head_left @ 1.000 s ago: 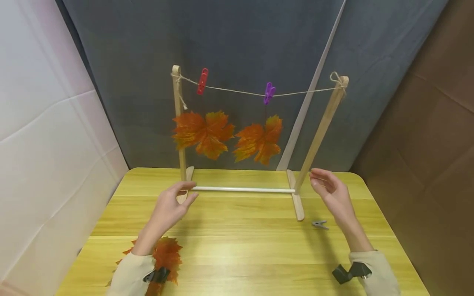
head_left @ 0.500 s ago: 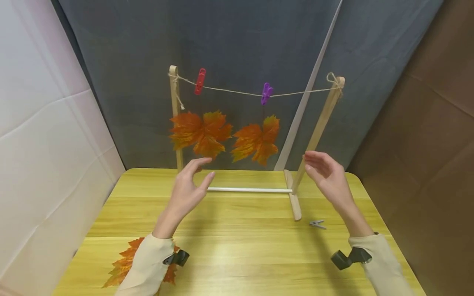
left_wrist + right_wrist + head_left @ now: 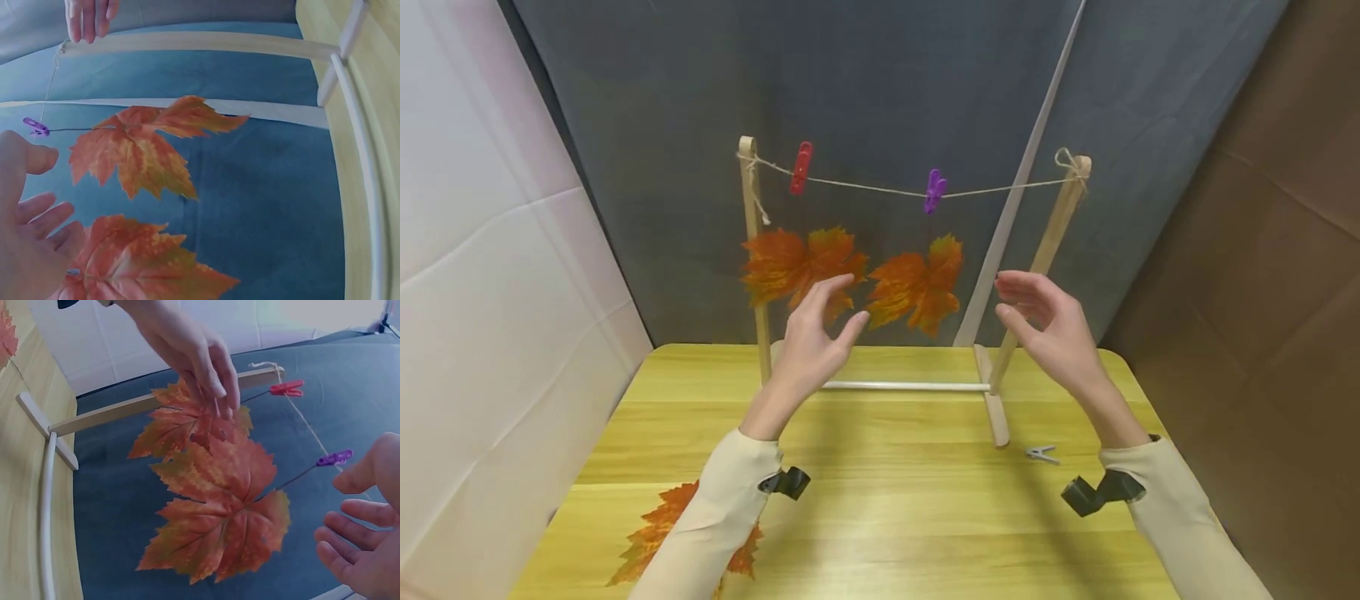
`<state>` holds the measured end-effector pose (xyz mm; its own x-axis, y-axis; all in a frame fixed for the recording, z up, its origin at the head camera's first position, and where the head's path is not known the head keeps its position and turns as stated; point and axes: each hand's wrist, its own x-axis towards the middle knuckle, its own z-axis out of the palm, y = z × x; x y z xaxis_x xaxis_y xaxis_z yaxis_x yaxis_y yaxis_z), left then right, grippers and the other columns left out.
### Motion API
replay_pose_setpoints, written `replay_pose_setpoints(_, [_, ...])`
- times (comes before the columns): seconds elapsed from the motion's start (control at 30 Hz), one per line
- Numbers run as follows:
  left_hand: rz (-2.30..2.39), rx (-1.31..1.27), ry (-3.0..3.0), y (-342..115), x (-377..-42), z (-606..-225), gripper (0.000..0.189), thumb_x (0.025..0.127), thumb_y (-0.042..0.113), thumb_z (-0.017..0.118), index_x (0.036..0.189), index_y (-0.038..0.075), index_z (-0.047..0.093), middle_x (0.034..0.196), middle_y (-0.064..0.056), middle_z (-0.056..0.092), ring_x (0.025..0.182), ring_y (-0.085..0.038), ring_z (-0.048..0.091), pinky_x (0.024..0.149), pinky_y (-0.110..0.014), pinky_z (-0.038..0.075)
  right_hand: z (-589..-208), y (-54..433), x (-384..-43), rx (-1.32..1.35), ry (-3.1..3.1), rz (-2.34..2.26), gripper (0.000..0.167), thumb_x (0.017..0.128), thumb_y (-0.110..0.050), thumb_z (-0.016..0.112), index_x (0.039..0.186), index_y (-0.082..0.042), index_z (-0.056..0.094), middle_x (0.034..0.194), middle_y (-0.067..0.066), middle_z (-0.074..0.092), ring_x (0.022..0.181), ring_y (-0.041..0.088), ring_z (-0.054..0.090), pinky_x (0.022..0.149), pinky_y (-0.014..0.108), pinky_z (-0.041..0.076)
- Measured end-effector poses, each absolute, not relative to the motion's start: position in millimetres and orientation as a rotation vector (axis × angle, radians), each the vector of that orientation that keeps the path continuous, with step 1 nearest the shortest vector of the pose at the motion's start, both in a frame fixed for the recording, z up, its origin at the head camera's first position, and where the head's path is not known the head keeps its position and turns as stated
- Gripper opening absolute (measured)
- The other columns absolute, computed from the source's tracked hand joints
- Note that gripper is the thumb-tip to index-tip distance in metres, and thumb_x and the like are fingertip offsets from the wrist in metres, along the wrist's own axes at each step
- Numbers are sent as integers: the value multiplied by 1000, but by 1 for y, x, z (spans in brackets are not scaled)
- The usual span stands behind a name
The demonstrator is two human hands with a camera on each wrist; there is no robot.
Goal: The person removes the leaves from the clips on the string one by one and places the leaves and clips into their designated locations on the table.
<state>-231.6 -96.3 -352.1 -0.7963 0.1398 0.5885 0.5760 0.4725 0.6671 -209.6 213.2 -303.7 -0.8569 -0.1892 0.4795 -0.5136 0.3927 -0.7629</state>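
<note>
My left hand point(image 3: 816, 337) is raised in front of the left maple leaf point(image 3: 786, 262), thumb and fingers apart, holding nothing. On the right, my right hand point(image 3: 1048, 329) hovers before the right post point(image 3: 1052, 229), its fingers gently bent and nothing in them. A red clothespin point(image 3: 801, 168) and a purple clothespin point(image 3: 935, 192) are clipped on the twine point(image 3: 872, 188). From the purple one hangs the right maple leaf point(image 3: 917, 285) by its stem; the left leaf hangs under the red one. In the right wrist view, the left hand point(image 3: 200, 359) overlaps the farther leaf.
The wooden stand has a left post point(image 3: 752, 250) and a white crossbar point(image 3: 906, 386) low over the table point(image 3: 880, 517). A grey clothespin point(image 3: 1042, 454) lies at the right. Another maple leaf point(image 3: 655, 533) lies at front left, partly under the left sleeve.
My left hand has risen from the left end of the crossbar, moving up and right in front of the left leaf. My right hand has moved up and slightly left.
</note>
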Motion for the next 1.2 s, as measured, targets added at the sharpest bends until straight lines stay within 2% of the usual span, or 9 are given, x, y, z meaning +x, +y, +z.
replay_pose_setpoints(0.2, [-1284,-610,-2285,-85,-248,-339,50,98,17,67,143,3,51,141,-16,57,130,-36,54,108,-52,45,-289,203,-216,670,-2306,1420,38,97,-2,64,134,3,58,132,15,64,120,23,61,99,18,49])
replay_pose_setpoints(0.43, [-1187,-668,-2337,-72,-265,-326,51,97,16,69,142,0,51,140,-18,58,125,-35,58,103,-50,50,-268,194,-225,676,-2255,1440,40,97,-2,64,137,1,58,134,12,64,120,14,62,102,21,49])
replay_pose_setpoints(0.57, [-1168,-678,-2353,-65,-271,-318,52,97,17,68,143,-1,51,141,-19,58,127,-35,57,104,-49,49,-253,190,-228,672,-2231,1449,40,97,-2,64,137,0,58,133,10,64,119,10,61,105,25,49])
replay_pose_setpoints(0.8, [-1177,-656,-2364,-53,-286,-302,49,97,20,69,140,1,55,140,-15,61,133,-31,56,113,-44,43,-236,183,-234,678,-2218,1434,41,96,-2,65,136,0,59,133,11,64,122,21,62,108,33,49])
replay_pose_setpoints(1.07, [-1242,-631,-2418,-41,-300,-285,45,97,28,69,134,6,62,135,-10,67,128,-27,61,109,-40,46,-220,174,-241,725,-2217,1406,40,96,-3,64,136,1,58,135,11,63,123,22,61,106,38,49])
replay_pose_setpoints(1.2, [-1242,-623,-2429,-36,-305,-280,40,96,30,70,127,6,68,128,-9,71,119,-26,65,104,-40,50,-212,170,-243,737,-2216,1393,40,96,-3,65,136,1,58,135,12,64,124,22,61,107,40,49])
